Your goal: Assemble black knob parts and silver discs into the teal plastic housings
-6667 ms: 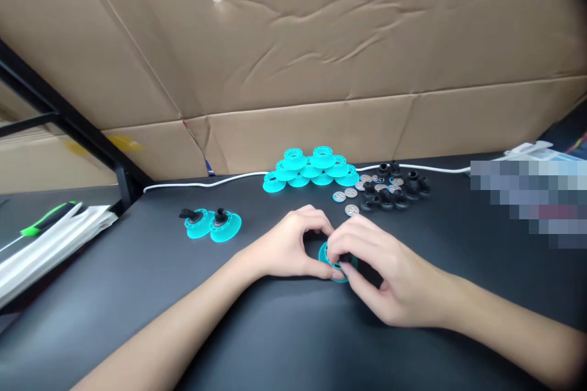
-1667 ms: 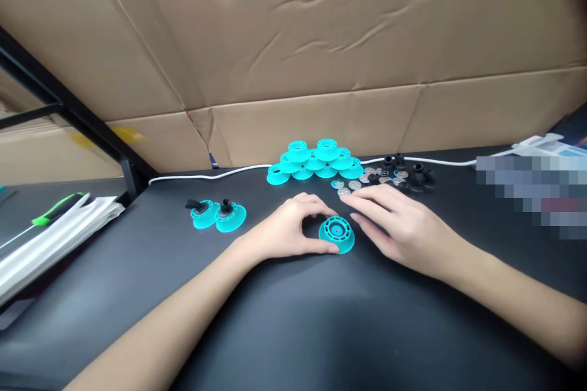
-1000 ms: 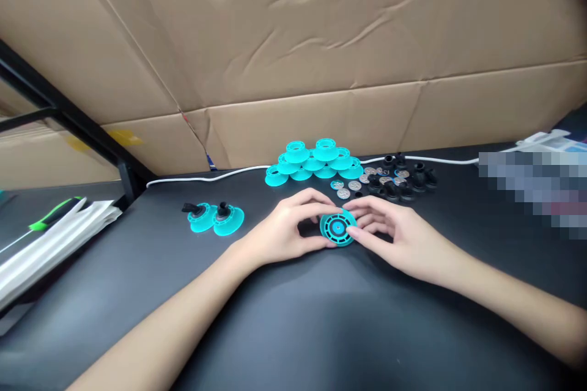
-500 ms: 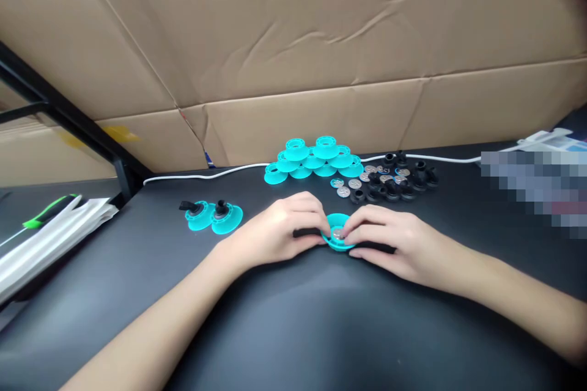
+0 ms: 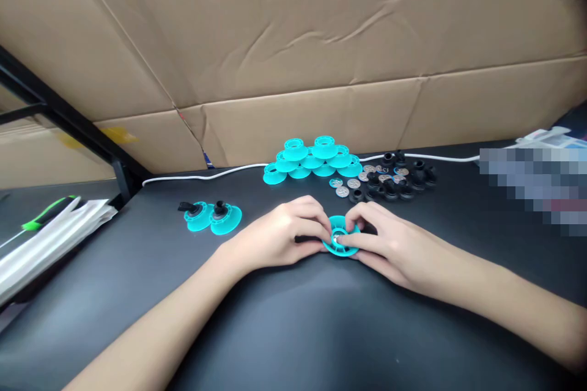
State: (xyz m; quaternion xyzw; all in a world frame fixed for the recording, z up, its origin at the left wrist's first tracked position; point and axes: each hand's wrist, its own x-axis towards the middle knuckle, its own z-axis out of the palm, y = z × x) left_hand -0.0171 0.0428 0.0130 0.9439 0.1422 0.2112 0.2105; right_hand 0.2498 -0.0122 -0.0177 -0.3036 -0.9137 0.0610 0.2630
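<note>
Between my two hands a turquoise ring-shaped part [image 5: 342, 250] is held just above or on the black table, its hollow side facing me. A small silver disc [image 5: 337, 238] lies at its centre. My left hand [image 5: 300, 229] pinches the left rim. My right hand [image 5: 380, 241] grips the right side, with one fingertip on the disc. Farther back stands a stack of turquoise cones [image 5: 312, 159]. Silver discs [image 5: 353, 184] and black knob-like pieces [image 5: 406, 189] lie to its right. Two turquoise cones with black pieces on top [image 5: 225, 219] stand to the left.
A white cable [image 5: 220, 173] runs along the back by a cardboard wall [image 5: 293, 36]. At the left are a green and black tool [image 5: 50, 214], white sheets [image 5: 55, 244] and a black metal frame [image 5: 59, 119]. A clear plastic item [image 5: 545, 136] lies at the back right.
The turquoise part has tilted so its hollow face shows more. My right hand has shifted its fingers, one now reaching onto the disc. My left hand has barely moved.
</note>
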